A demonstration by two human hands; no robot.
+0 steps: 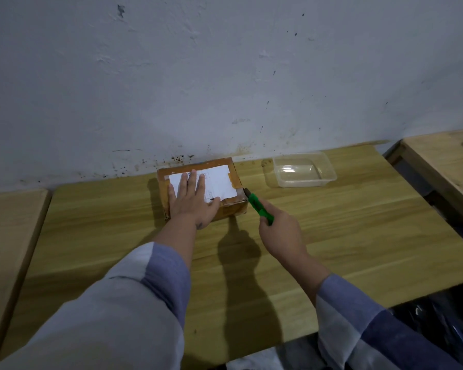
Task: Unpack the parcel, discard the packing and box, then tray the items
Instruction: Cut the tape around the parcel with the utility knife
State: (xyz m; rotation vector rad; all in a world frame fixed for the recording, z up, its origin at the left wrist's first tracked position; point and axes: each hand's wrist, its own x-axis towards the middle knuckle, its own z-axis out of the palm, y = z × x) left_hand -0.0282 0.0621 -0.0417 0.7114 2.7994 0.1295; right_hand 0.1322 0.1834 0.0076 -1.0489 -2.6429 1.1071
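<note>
- Wooden tabletop (332,236), cardboard parcel (231,209) at its far edge by the wall
- Clear plastic tray (304,169) waits right of it
- Left hand (191,200) splayed flat on top, pinning it
- Right hand (281,236) grips green box cutter (259,208), blade at the parcel's right end seam

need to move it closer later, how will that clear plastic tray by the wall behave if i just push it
The clear plastic tray looks thin-walled and holds nothing, so it is probably very light and would slide easily on the smooth wooden table. It sits low and wide, so tipping seems unlikely. Its thin rim may flex if pinched.
</note>
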